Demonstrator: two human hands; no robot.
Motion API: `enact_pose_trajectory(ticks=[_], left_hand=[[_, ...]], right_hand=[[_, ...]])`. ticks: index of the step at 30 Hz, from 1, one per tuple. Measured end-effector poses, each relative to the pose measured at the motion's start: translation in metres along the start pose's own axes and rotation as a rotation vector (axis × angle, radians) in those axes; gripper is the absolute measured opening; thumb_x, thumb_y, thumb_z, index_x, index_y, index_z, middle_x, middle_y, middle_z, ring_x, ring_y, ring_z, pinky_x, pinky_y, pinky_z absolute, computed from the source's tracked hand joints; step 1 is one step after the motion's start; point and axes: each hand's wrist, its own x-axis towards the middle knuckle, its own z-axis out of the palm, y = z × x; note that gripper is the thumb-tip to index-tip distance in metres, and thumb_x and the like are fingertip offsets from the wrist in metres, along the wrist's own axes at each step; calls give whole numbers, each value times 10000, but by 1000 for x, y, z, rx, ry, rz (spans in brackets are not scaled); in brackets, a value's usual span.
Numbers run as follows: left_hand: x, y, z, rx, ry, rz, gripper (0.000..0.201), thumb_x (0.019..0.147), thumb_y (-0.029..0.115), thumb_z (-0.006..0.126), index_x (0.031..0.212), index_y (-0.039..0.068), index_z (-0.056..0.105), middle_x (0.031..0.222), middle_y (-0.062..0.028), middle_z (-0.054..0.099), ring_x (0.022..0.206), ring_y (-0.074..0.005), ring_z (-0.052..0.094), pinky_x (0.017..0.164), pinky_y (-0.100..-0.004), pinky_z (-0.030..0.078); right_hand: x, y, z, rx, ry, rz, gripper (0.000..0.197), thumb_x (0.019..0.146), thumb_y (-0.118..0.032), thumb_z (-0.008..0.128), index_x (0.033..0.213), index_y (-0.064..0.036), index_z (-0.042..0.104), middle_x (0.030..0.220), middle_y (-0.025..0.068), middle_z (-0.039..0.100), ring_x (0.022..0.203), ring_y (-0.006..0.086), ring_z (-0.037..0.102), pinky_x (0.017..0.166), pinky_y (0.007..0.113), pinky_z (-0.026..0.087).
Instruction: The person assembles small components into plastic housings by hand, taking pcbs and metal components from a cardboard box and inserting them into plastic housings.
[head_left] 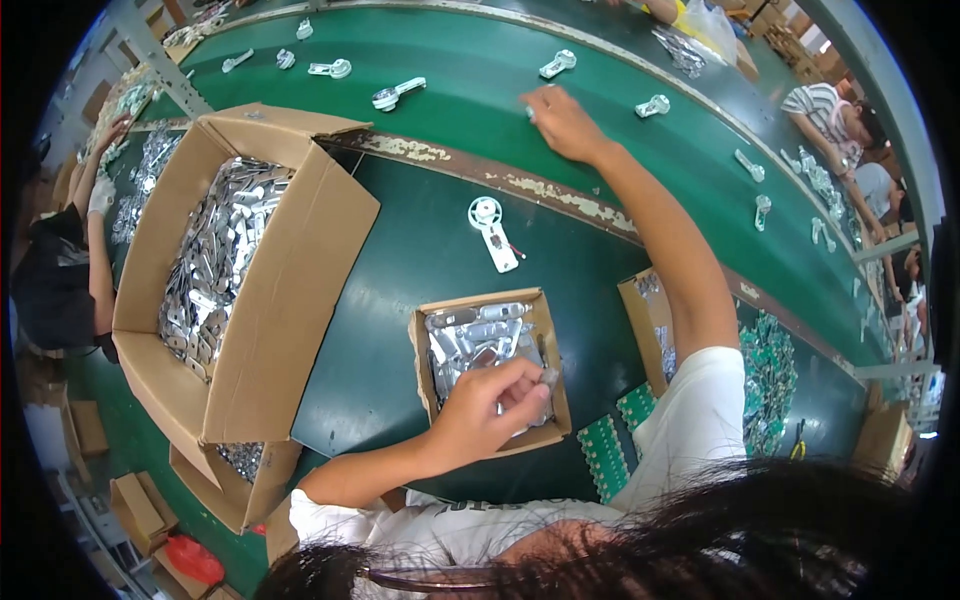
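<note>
My left hand (485,412) is over a small cardboard box (556,432) of silvery metal plates (455,345). Its thumb and forefinger are closed on a small grey metal piece (548,379). My right arm reaches forward across the green conveyor belt (470,75). There my right hand (568,125) has its fingers curled in, with a tiny pale spot at the fingertips; what it holds, if anything, is too small to make out. Between the box and the belt lies a white part (492,232) with a round ringed head, a flat handle and a short red wire.
A large cardboard box (270,290) of metal plates stands at left. Several white ring-headed parts (400,92) ride on the belt. Green circuit boards (604,458) and a narrow box (640,325) sit by my right arm. Other people (60,265) work at the left and far right.
</note>
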Motion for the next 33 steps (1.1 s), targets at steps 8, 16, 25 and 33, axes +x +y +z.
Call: enact_pose_trajectory(ticks=[8, 16, 25, 33], left_hand=[[1, -4, -10, -421, 96, -177, 126, 939, 98, 559, 982, -21, 563, 753, 2, 592, 679, -44, 582, 649, -212, 528], [-1, 2, -2, -377, -44, -272, 170, 919, 40, 559, 1048, -68, 583, 863, -76, 649, 790, -108, 637, 685, -246, 561], [1, 3, -3, -428, -173, -318, 210, 957, 74, 498, 1079, -76, 580, 1004, -115, 656, 910, -162, 651, 762, -269, 559], [3, 2, -3, -472, -134, -314, 237, 940, 90, 507, 1116, -58, 564, 977, -115, 665, 837, -151, 657, 720, -278, 562]], right_hand=[[0, -121, -125, 1291, 537, 578, 119, 923, -105, 456, 1012, -29, 432, 774, 73, 536, 473, 152, 559, 427, 290, 457], [-70, -284, -148, 1392, 243, 678, 148, 966, -96, 463, 1066, -20, 384, 750, 32, 529, 627, 61, 494, 574, 237, 408], [-76, -287, -134, 1260, 253, 707, 135, 976, -57, 375, 1105, -22, 360, 744, 65, 517, 650, 83, 506, 602, 242, 444], [-78, -283, -125, 1307, 384, 743, 132, 950, -37, 377, 1081, -17, 378, 705, 36, 507, 613, 65, 468, 545, 244, 403]])
